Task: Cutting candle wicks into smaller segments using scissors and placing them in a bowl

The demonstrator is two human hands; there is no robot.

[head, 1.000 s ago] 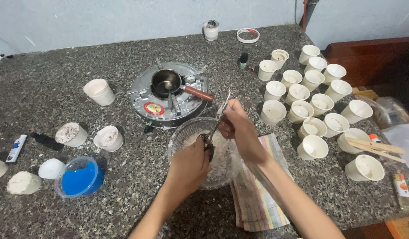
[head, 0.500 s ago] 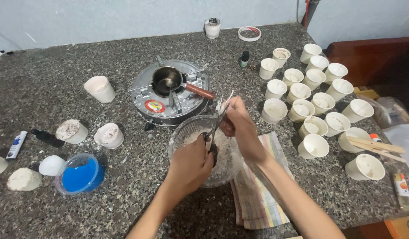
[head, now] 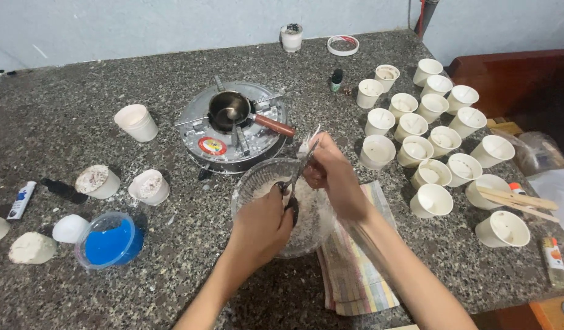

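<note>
A round sticker (head: 212,146), red with a yellow rim, sits on the front of the flat silver burner, left of centre.

At the far left edge of the stone counter lies a small white tube (head: 20,200) with a blue label, tilted, just left of a black strip.

At the right edge, near the wooden sticks, lies a small white tube with a red cap (head: 518,189). Below it, near the counter's corner, lies a slim stick-shaped tube (head: 554,261) with an orange and white label.

A crumpled clear plastic bag (head: 537,153) rests at the right, beside the white cups.
</note>
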